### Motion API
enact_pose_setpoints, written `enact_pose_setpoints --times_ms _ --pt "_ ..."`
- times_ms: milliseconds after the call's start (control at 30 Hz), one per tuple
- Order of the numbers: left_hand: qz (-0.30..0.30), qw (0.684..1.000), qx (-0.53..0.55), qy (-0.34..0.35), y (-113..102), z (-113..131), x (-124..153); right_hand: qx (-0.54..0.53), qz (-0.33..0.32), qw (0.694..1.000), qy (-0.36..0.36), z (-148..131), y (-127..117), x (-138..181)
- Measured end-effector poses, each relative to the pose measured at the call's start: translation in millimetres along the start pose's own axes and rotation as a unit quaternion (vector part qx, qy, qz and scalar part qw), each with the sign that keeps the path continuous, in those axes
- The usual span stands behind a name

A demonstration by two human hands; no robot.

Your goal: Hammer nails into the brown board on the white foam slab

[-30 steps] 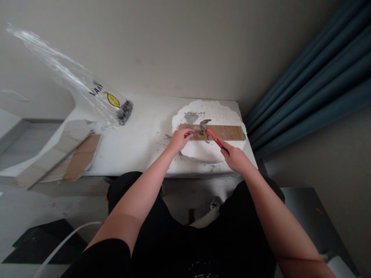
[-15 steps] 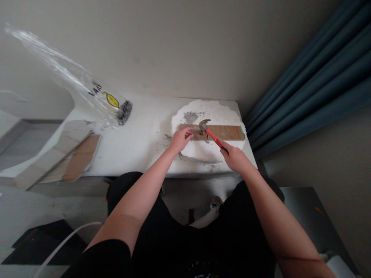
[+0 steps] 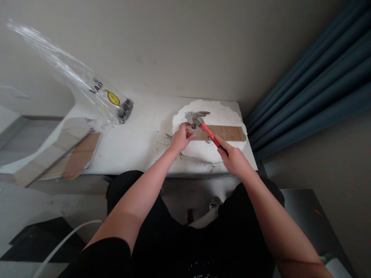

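A brown wooden strip (image 3: pixel 224 133) lies across a round white foam slab (image 3: pixel 208 152) on a white table (image 3: pixel 136 139). My right hand (image 3: pixel 233 159) is closed round the red handle of a claw hammer (image 3: pixel 199 121), whose steel head is raised above the strip's left end. My left hand (image 3: pixel 181 138) sits at that left end with fingers pinched together; what they pinch is too small to make out. Grey crumbs lie scattered on the slab around the hammer head.
A clear plastic bag (image 3: pixel 87 90) with a yellow label rests on the table's back left. Wood-look planks (image 3: pixel 62 154) lean off the left edge. A beige wall stands behind, a blue curtain (image 3: pixel 313 77) to the right. My black-clad legs are below the table edge.
The hammer head has lifted off the strip and swung up and to the left. My left hand stays pinched at the strip's left end.
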State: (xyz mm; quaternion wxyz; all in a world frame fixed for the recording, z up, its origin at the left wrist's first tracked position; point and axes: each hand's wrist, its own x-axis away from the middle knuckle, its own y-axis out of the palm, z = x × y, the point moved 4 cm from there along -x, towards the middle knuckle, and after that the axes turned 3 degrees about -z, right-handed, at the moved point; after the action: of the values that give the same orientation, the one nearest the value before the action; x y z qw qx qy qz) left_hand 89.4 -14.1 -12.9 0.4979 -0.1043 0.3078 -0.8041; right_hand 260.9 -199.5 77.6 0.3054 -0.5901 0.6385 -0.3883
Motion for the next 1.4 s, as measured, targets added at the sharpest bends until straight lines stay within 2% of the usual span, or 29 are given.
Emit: enact_pose_setpoints --times_ms 167,367,500,633,1400 --pt "0.022 1.000 -0.021 0.002 0.0 -1.8 -0.5 0.027 -0.011 1.000 0.007 -11.4 -0.2 1.1" --pt "0.020 0.999 -0.031 0.007 -1.5 -0.1 0.8 0.031 -0.016 0.999 0.009 -10.0 -2.5 2.3" --pt "0.020 0.999 -0.030 0.009 -1.8 0.6 0.8 0.017 0.004 1.000 0.002 -10.5 -4.7 5.3" --pt "0.024 0.999 -0.040 0.006 -1.5 -0.7 0.5 0.039 -0.021 0.999 0.008 -11.3 -2.5 6.7" --pt "0.036 0.998 -0.020 0.037 2.7 -6.7 1.0 0.039 -0.019 0.999 -0.004 -13.8 -0.3 9.1"
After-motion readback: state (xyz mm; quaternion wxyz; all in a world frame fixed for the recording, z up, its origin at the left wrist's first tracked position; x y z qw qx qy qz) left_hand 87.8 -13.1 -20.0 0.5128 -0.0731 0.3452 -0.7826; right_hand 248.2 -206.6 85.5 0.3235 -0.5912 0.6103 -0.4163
